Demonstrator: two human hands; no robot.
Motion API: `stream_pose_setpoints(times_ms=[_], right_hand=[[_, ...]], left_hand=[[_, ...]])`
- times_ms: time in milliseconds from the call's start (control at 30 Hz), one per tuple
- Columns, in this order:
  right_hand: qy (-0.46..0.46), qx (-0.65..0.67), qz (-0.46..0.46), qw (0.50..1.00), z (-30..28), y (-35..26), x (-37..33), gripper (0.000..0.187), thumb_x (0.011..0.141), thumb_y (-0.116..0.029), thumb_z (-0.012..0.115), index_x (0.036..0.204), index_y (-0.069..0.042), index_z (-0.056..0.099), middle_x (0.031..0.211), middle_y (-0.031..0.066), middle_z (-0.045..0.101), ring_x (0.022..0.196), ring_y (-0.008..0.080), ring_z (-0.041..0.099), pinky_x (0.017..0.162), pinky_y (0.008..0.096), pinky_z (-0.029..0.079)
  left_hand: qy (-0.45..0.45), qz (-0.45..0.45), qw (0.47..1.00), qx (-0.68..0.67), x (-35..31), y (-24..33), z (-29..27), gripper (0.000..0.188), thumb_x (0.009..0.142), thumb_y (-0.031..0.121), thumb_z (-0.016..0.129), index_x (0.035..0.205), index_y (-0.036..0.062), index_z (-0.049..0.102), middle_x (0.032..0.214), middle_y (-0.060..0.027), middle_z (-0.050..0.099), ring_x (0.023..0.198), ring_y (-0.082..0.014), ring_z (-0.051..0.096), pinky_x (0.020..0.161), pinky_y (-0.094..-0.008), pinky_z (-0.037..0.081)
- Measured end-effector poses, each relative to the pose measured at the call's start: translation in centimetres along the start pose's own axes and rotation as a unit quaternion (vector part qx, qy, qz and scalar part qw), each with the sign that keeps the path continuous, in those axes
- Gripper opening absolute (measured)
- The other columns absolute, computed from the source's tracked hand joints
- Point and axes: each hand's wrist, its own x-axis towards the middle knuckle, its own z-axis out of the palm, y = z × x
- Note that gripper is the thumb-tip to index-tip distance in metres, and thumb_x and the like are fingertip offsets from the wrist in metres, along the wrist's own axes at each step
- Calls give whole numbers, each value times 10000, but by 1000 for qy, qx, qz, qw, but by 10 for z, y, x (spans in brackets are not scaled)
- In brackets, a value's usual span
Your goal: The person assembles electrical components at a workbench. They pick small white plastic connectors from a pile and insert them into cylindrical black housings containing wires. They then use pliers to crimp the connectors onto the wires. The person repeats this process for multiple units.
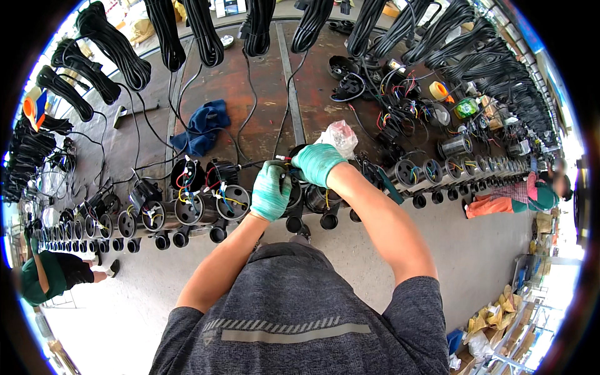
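My left hand [272, 190] and my right hand [319, 164], both in green knit gloves, meet at the table's near edge. Between the fingertips show short red and white wire ends [284, 159], pinched by my right hand. The left fingers curl closed just below; what they grip is mostly hidden. A black cable [253, 164] runs in from the left toward the fingers. Beneath the hands stands a black round housing [322, 197], partly covered by the right wrist. Left of my left hand is another housing [233, 202] with blue and yellow wires.
Similar housings line the near edge both ways, including one [407, 173] at right. Bundled black cables [256, 31] hang along the far side. On the table lie a blue cloth [203, 128], a clear plastic bag [339, 137] and orange tape [440, 92]. People stand far left and right.
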Motion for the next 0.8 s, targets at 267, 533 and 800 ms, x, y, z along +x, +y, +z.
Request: stream_pose_setpoints(times_ms=[267, 533, 800], right_hand=[[102, 97, 25, 990, 12, 12, -19, 258, 969, -278, 685, 1126, -94, 775, 1044, 150, 779, 970, 396, 748, 852, 503, 595], [220, 253, 137, 932, 32, 9, -53, 174, 934, -186, 732, 995, -23, 735, 919, 237, 739, 844, 442, 704, 774, 501, 561], [395, 321, 12, 860, 54, -16, -42, 120, 912, -65, 725, 1020, -16, 705, 969, 226, 705, 891, 442, 691, 791, 503, 566]], left_hand=[[-2, -32, 999, 6, -1, 2, 1, 256, 934, -39, 651, 1179, -9, 581, 1220, -203, 610, 986, -406, 665, 874, -416, 566], [8, -22, 1000, 12, -3, -2, 2, 291, 911, -56, 652, 1189, -7, 579, 1260, -200, 604, 1015, -391, 665, 890, -419, 563], [20, 24, 998, 56, 15, 16, -17, 521, 783, -33, 702, 1297, 38, 644, 1512, -237, 479, 1371, -472, 525, 1130, -477, 485]])
